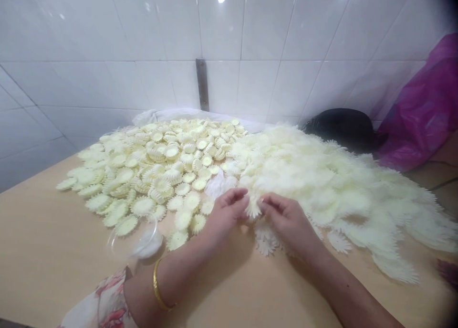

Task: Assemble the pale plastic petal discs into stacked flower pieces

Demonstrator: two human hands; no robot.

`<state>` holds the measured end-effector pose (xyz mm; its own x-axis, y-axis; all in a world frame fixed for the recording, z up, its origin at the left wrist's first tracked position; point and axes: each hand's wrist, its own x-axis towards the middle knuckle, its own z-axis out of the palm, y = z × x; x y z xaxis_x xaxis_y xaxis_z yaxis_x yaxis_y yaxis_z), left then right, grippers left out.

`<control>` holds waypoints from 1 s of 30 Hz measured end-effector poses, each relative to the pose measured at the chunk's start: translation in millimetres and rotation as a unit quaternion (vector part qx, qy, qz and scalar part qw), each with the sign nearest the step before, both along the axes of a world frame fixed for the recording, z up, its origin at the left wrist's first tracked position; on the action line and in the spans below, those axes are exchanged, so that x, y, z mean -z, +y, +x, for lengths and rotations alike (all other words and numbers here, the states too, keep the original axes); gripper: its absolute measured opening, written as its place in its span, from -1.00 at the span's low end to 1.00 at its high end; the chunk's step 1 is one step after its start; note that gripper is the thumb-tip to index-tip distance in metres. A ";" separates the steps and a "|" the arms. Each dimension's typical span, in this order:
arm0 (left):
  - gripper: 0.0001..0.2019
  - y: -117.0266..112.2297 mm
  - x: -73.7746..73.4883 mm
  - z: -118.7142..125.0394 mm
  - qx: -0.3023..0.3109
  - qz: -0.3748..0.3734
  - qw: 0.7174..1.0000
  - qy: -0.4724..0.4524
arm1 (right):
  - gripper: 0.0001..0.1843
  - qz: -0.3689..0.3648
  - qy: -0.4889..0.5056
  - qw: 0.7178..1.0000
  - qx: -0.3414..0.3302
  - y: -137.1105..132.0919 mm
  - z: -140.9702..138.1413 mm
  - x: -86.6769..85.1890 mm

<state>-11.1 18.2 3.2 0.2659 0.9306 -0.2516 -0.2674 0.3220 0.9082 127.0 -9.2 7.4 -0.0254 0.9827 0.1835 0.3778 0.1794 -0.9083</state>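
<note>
My left hand (224, 214) and my right hand (286, 219) meet over the table's middle, both pinching one pale yellow fringed flower piece (253, 207) between their fingertips. To the left lies a heap of folded round flower pieces (161, 170). A larger heap of flat fringed petal pieces (322, 185) spreads to the right. A gold bangle (157, 285) sits on my left wrist.
A clear plastic cup (134, 237) lies by my left forearm on the tan table (53, 251). A black object (339, 127) and a magenta plastic bag (422, 108) rest at the back right. White tiled wall (143, 41) stands behind.
</note>
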 end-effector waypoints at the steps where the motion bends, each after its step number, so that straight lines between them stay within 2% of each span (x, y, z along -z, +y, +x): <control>1: -0.71 1.0 1.4 -1.0 0.008 0.002 1.000 -0.005 | -0.76 -0.014 0.021 1.000 -0.011 0.5 0.8 -0.2; 5: -0.88 0.9 1.2 -1.8 0.032 0.005 0.999 -0.030 | -0.72 -0.029 0.074 0.997 -0.019 1.8 2.0 -2.2; 11: -0.84 -2.6 -0.6 0.2 0.018 0.044 0.999 0.008 | -0.71 -0.071 0.122 0.989 -0.050 0.6 -0.3 -0.6; 14: -0.84 -2.7 0.2 0.8 0.023 0.058 0.998 0.024 | -0.69 -0.065 0.089 0.994 -0.018 1.1 -0.4 1.3; 19: -0.85 -1.3 -1.1 -0.7 -0.022 0.088 0.994 0.064 | -0.69 -0.040 0.056 0.997 0.026 2.2 0.6 -0.7; 22: -0.86 -1.8 -1.6 -1.5 -0.004 0.121 0.990 0.071 | -0.69 -0.035 0.047 0.998 0.036 1.9 0.9 -2.2; 30: -0.89 -5.1 -3.3 1.8 0.012 0.060 0.998 0.030 | -0.66 -0.026 0.048 0.996 0.064 0.6 1.3 -2.6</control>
<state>-9.2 13.1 6.5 0.2756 0.9487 -0.1550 -0.2059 0.2158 0.9545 128.3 -8.6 10.0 0.1166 0.9851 0.1268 0.3058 0.0859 -0.9482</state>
